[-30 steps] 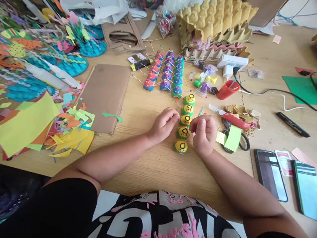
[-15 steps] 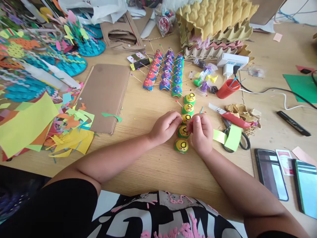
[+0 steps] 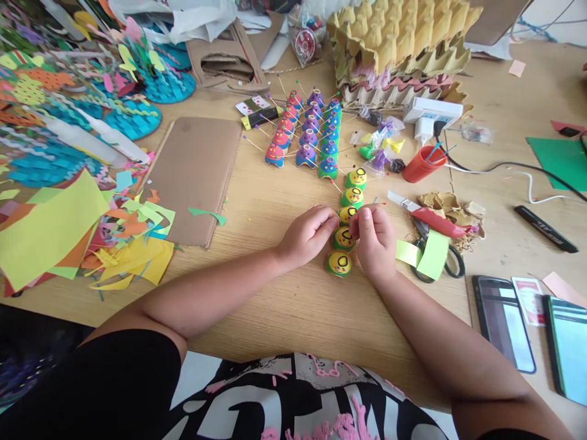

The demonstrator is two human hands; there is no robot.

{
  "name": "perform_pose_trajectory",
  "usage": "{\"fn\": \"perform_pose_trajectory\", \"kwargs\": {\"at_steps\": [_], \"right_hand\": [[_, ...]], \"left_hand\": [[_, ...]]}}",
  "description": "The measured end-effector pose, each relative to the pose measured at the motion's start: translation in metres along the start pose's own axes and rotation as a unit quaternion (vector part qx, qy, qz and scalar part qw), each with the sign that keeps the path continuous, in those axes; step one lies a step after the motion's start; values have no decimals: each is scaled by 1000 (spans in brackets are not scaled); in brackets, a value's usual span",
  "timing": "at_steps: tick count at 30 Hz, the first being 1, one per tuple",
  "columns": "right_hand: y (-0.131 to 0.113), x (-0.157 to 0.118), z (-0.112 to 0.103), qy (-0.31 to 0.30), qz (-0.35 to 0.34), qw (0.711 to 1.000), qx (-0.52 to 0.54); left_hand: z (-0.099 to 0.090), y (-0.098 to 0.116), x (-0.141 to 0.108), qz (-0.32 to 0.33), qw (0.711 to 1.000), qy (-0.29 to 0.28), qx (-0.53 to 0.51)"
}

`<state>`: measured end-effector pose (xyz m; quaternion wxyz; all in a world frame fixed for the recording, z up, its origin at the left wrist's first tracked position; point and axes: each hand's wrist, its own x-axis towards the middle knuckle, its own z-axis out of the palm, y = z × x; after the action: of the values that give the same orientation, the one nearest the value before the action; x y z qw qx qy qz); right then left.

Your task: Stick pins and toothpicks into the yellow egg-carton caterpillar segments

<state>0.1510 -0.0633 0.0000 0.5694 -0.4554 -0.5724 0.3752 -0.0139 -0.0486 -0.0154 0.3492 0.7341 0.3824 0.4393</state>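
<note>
A row of yellow-and-green painted egg-carton bumps (image 3: 339,263) with drawn smiling faces lies in front of me. My left hand (image 3: 314,231) is closed in a pinch at the left side of its middle bump. On that bump's other side, my right hand (image 3: 373,235) is also closed, thumb against curled fingers. Whatever sits between either hand's fingertips is too small or hidden to make out. Thin red-headed pins stick out from the far bumps. Beyond stand a red-and-blue row (image 3: 279,143), a purple-and-blue row (image 3: 308,143) and a blue-and-green row (image 3: 329,148), bristling with similar pins.
To the left are brown cardboard (image 3: 195,174) and paper scraps (image 3: 132,263). On the right lie a red-handled cutter (image 3: 443,221), scissors (image 3: 454,263), a marker (image 3: 545,228) and phones (image 3: 502,324). A red cup (image 3: 418,168) stands near a power strip (image 3: 433,110); egg trays (image 3: 398,43) are stacked behind.
The yellow-and-green row has shifted slightly right and away from me, its far end most. Both hands stay pinched beside the middle bump, with only small movement.
</note>
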Motion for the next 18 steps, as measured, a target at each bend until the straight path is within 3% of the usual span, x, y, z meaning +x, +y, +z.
{"fn": "perform_pose_trajectory", "kwargs": {"at_steps": [7,18], "right_hand": [[2,4,0,-1,9,999,43],[7,3,1,12,13,996,83]], "left_hand": [[-7,-2,9,-48,991,62,-109],[-9,-3,9,-59,978,24,-200]]}}
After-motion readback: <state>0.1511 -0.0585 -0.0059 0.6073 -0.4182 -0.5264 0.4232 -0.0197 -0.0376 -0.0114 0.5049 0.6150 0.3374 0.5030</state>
